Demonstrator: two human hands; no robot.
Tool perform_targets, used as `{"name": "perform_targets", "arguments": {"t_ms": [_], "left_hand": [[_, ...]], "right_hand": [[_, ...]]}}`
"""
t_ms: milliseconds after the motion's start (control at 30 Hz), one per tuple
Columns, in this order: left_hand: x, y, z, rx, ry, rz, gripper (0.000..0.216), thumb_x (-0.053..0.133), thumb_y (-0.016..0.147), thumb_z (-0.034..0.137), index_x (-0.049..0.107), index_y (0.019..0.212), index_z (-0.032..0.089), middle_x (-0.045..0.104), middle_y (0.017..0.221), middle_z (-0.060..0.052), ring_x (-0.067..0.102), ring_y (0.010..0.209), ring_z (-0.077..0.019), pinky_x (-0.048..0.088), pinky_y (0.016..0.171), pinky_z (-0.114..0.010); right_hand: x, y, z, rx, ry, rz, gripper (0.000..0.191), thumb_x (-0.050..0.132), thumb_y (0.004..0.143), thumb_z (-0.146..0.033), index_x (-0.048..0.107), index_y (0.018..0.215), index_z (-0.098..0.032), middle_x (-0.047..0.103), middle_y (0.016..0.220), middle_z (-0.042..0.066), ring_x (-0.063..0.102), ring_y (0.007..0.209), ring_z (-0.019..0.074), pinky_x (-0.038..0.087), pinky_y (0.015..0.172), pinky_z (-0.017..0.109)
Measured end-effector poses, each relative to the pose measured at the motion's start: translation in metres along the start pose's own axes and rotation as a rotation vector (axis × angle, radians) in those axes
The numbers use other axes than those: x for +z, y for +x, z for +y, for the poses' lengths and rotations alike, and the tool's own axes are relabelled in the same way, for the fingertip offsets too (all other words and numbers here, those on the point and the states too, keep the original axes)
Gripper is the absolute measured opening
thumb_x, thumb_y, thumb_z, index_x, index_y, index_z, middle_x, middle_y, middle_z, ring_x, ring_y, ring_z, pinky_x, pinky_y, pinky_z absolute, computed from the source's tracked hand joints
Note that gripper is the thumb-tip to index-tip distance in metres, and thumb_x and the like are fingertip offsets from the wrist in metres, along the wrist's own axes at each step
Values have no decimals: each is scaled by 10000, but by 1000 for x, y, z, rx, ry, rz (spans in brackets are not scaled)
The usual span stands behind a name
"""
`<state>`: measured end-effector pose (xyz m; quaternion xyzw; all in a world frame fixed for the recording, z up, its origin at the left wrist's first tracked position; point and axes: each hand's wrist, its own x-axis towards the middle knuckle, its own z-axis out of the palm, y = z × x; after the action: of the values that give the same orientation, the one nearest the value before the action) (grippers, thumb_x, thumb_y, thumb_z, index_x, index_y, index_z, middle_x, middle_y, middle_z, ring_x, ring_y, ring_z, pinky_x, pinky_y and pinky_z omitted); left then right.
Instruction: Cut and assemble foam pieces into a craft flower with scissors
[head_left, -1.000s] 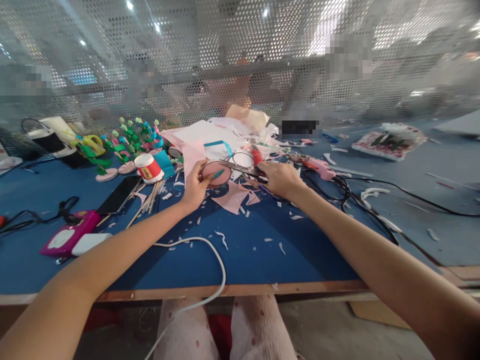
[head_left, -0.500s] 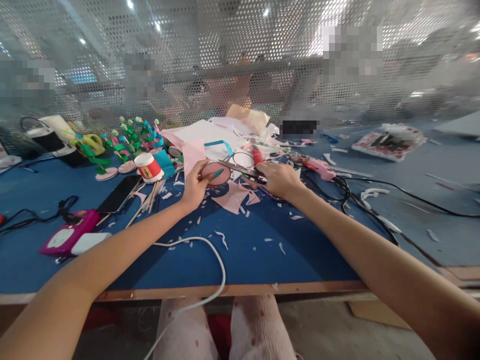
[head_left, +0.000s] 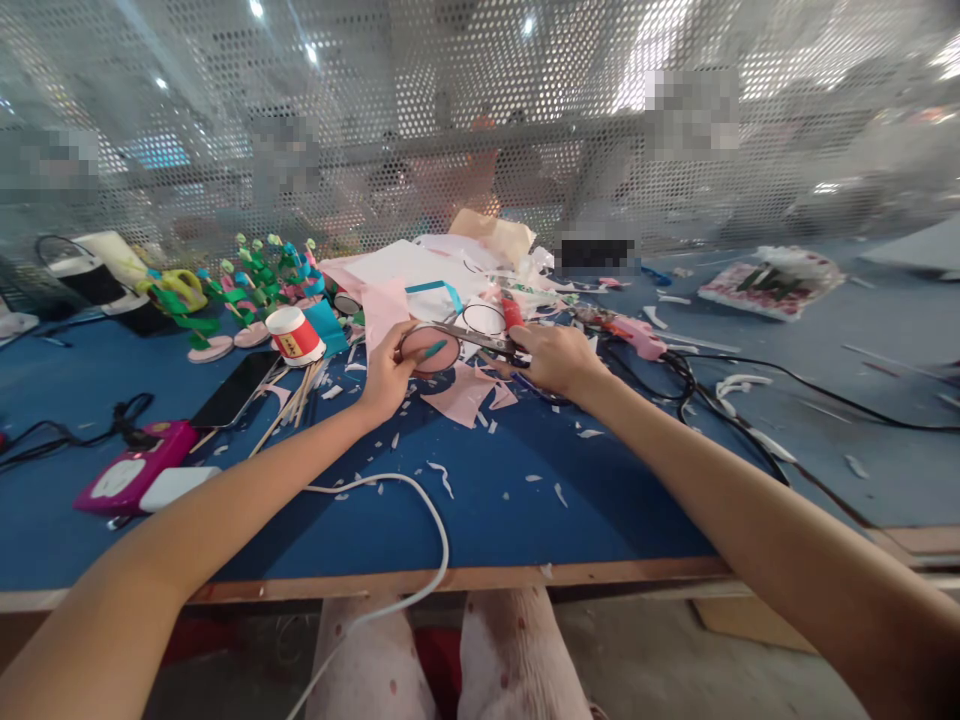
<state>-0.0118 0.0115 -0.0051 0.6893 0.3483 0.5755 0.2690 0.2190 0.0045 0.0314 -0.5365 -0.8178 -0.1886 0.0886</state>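
My left hand [head_left: 390,375] grips a round pink disc [head_left: 442,358] with a dark rim, its thumb pressed on the face. Closed around the handles of a pair of scissors [head_left: 484,340] is my right hand [head_left: 559,360]. The blades point left and lie along the disc's upper edge; whether they touch it I cannot tell. Beneath the disc lies a cut piece of pink paper [head_left: 461,398]. Just behind the scissors are a white disc with a dark rim [head_left: 484,319] and a red cylindrical object [head_left: 512,310].
Paper sheets [head_left: 397,268] pile up behind my hands. To the left are a red-and-white paper cup [head_left: 296,336], wooden sticks, a phone [head_left: 236,390], a purple power block [head_left: 139,468] and green paper plants. A pink glue gun [head_left: 637,337] with black cables lies right. A white cable [head_left: 439,510] crosses the front edge.
The whole view has shifted slightly. Both hands keep their hold on the disc and the scissors, with hardly any visible movement.
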Motion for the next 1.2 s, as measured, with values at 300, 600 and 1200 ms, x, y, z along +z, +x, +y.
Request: {"name": "perform_targets", "arguments": {"t_ms": [300,600,1200], "left_hand": [[0,1,3,54,78,18,287,563,757,254,531,1037,200,587,1042,-55,594,887,-175,553,652,-262],[1,0,4,-5,23,-29,314,586,741,325,545,1025,198,607,934,-38,604,717,-151,557,527,-261],[1,1,6,9,58,-45,290,586,742,322,525,988,182,575,903,-35,572,788,-148,521,617,-237]], "right_hand": [[1,0,2,10,12,10,563,276,797,-627,567,900,-156,654,844,100,595,746,216,277,544,259],[-3,0,1,-25,-13,-12,572,254,805,-624,569,909,-158,648,841,111,587,734,207,252,533,257],[-2,0,10,16,-2,4,594,225,814,-622,550,970,-150,638,880,109,583,768,217,246,534,256]]}}
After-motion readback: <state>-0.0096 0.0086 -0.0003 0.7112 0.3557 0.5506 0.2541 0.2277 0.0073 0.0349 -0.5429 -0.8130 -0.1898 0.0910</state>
